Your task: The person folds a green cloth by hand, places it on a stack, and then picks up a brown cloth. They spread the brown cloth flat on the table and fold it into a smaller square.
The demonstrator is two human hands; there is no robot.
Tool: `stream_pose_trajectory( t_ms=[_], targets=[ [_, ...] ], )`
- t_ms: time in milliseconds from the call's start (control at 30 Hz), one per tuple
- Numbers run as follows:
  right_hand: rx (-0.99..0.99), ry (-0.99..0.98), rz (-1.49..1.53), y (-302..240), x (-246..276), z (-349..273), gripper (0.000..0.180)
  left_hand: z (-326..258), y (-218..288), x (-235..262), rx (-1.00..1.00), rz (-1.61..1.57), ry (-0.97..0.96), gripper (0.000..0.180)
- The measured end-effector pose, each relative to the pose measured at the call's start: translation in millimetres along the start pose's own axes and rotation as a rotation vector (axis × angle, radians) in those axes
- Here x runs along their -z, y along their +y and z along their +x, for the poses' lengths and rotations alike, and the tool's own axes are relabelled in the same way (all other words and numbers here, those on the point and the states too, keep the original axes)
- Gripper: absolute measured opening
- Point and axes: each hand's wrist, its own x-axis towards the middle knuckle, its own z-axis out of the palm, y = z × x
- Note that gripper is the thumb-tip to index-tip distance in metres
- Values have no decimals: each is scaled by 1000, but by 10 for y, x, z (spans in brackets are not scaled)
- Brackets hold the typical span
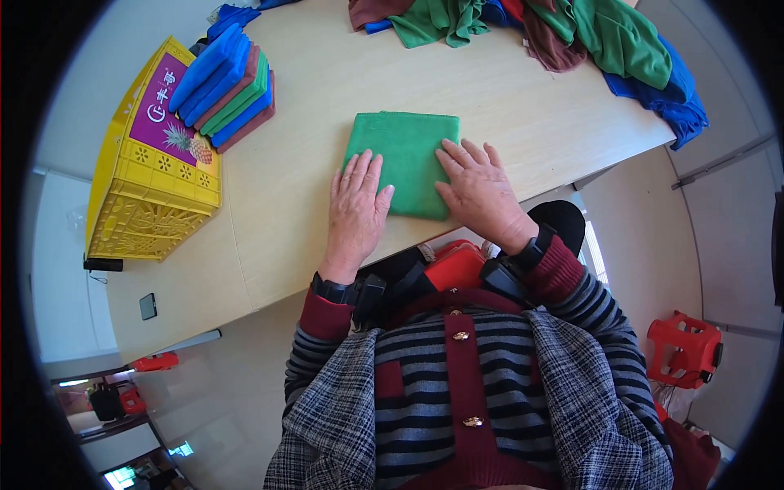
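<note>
A folded green cloth (406,151) lies flat on the light wooden table (327,98), near its front edge. My left hand (356,211) rests palm down on the cloth's lower left corner, fingers spread. My right hand (478,192) presses flat on the cloth's right side and lower right corner. Neither hand grips anything. Both wrists wear dark bands with small black devices.
A stack of folded cloths (233,90) in blue, green and dark red sits on a yellow plastic crate (151,184) at the left. A heap of unfolded green, blue and brown cloths (572,37) lies at the far right. A red stool (684,349) stands on the floor.
</note>
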Motion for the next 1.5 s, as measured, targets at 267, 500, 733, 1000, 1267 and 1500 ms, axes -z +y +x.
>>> stream_pose_trajectory(
  t_ms=[267,500,733,1000,1267,1500],
  targets=[
    [48,169,76,-218,-283,223,61,130,10,-166,-56,53,33,54],
    [105,194,37,-92,-394,221,62,152,4,-209,-49,61,30,54],
    [132,134,16,-27,-275,445,60,31,52,-120,10,32,-25,56],
    [170,105,-32,-2,-394,441,60,-449,131,186,-63,-258,136,43],
    [247,35,55,-513,-308,202,61,-1535,28,157,668,-1235,-419,41],
    [425,-26,159,-866,-229,-72,59,-1509,323,100,919,-1749,156,53]
  ],
)
